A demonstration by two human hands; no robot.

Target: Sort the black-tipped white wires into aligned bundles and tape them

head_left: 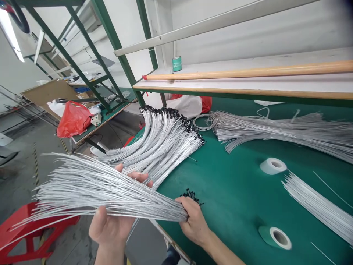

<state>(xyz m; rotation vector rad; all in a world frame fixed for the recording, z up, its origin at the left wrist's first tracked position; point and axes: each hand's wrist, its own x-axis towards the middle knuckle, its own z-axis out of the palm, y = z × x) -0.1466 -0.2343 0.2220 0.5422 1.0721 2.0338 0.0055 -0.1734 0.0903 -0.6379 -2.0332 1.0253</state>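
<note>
A thick bundle of grey-white wires [110, 189] lies across both my hands, its loose ends fanning out to the left beyond the table edge. Near the bundle's right end, my right hand [194, 222] is closed tightly around it. Small black tips [190, 195] poke out behind that fist. My left hand [114, 226] cups the middle of the bundle from below, thumb in front and fingertips showing behind the wires. Just beyond lies a large pile of similar wires [162, 136] with black ends, overhanging the table on the left.
The green tabletop [228, 184] carries a tied wire bundle [275, 127], a straight wire stack [320, 206], a white tape roll [273, 166] and a green-sided roll [275, 237]. Above runs a shelf with a wooden pole [248, 70]. A red stool [30, 235] stands lower left.
</note>
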